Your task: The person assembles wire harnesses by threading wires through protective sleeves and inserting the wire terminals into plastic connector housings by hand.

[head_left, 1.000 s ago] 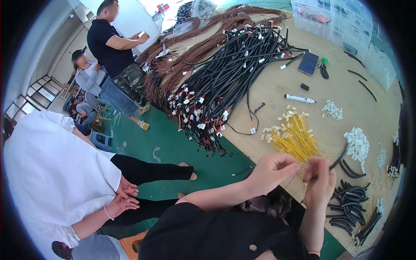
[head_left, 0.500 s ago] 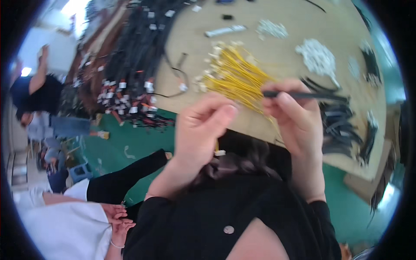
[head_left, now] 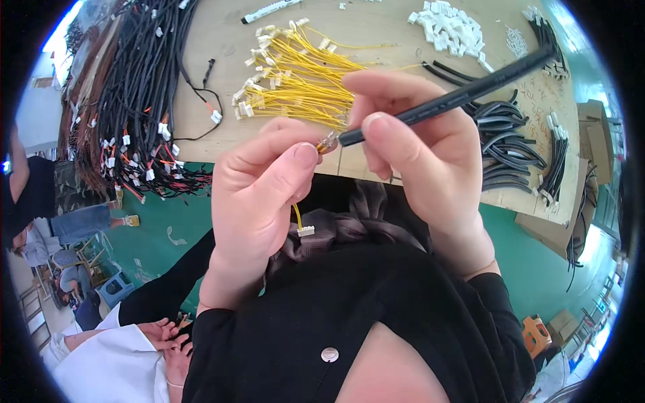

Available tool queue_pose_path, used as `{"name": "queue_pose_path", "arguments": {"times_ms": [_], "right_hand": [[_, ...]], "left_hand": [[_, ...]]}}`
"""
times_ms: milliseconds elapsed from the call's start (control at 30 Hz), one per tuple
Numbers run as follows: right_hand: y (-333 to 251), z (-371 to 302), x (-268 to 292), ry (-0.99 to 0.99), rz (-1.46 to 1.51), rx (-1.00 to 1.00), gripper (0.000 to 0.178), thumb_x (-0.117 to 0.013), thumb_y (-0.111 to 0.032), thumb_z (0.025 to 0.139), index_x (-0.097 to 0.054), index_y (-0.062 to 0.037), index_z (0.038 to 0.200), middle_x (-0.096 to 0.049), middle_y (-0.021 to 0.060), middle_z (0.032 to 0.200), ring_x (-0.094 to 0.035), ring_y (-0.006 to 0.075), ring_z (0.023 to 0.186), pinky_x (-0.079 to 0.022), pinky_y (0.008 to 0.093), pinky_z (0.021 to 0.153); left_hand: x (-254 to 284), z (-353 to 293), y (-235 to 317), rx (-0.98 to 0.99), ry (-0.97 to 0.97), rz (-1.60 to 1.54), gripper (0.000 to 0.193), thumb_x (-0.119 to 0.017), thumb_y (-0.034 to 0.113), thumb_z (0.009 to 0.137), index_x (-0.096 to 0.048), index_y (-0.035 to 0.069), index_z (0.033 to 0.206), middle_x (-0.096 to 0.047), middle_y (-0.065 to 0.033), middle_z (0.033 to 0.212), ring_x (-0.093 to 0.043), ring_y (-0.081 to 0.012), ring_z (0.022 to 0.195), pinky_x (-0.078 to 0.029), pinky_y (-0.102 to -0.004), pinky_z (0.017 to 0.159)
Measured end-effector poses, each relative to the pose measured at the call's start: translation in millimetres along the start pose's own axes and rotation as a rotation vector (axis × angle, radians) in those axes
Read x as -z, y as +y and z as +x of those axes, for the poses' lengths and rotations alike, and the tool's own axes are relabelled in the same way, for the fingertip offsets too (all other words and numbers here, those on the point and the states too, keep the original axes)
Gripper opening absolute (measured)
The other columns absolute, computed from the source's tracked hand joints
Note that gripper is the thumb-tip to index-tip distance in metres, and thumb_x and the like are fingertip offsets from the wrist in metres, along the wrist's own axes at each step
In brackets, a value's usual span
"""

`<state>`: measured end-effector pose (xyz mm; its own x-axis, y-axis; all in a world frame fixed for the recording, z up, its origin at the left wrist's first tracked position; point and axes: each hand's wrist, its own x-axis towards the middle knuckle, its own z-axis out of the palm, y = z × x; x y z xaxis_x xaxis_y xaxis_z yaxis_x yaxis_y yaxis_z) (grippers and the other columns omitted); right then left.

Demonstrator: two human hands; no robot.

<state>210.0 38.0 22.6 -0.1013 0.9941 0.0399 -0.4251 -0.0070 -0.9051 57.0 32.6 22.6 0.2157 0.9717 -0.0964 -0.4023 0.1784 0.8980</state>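
My left hand (head_left: 252, 191) is closed, pinching a yellow wire lead (head_left: 296, 215) between thumb and forefinger. Bare metal terminals (head_left: 328, 142) stick out past those fingertips, and a white connector (head_left: 306, 231) dangles below the hand on the lead's other end. Between the thumb and fingers of my right hand (head_left: 430, 154) is a length of black tubing (head_left: 470, 91), slanting up to the right. Its lower left end sits right beside the terminals; whether they touch, I cannot tell. Behind my hands, a fan of yellow leads (head_left: 302, 77) with white connectors lies on the table (head_left: 222, 40).
Black cable bundles (head_left: 141, 80) cover the table's left side. White connector housings (head_left: 447, 30) are piled at the back right, with cut black tubes (head_left: 504, 148) nearer on the right. A cardboard box (head_left: 561, 225) stands past the right edge. A co-worker's hands (head_left: 171, 346) are at lower left.
The whole view has shifted, with the table sliding left and up. My hands are closer together; the tubing has tilted up at its right end, and its left end has come beside the terminals.
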Motion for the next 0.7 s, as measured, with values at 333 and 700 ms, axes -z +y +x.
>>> {"name": "queue_pose_path", "arguments": {"times_ms": [333, 700], "right_hand": [[5.6, 0.1, 10.7, 0.056, -0.224, 0.063, 0.008, -0.053, -0.004, 0.076, -0.055, 0.0034, 0.076, -0.053, 0.0063, 0.071, -0.041, 0.0044, 0.050, -0.031, 0.0161, 0.044], [9.5, 1.5, 12.4, 0.101, 0.054, -0.016, 0.019, -0.045, -0.014, 0.084, -0.050, 0.0039, 0.087, -0.054, 0.0103, 0.076, -0.050, 0.0111, 0.053, -0.039, 0.0208, 0.045]], "left_hand": [[-2.8, 5.0, -2.3, 0.099, -0.051, 0.034, 0.015, -0.053, 0.004, 0.078, -0.058, -0.005, 0.088, -0.051, -0.0038, 0.078, -0.039, -0.0036, 0.055, -0.028, -0.0162, 0.046], [-0.3, 6.0, -6.1, 0.032, 0.061, 0.061, 0.009, -0.058, 0.003, 0.075, -0.058, -0.005, 0.081, -0.052, -0.0019, 0.074, -0.042, -0.0032, 0.059, -0.028, -0.0147, 0.049]]}}
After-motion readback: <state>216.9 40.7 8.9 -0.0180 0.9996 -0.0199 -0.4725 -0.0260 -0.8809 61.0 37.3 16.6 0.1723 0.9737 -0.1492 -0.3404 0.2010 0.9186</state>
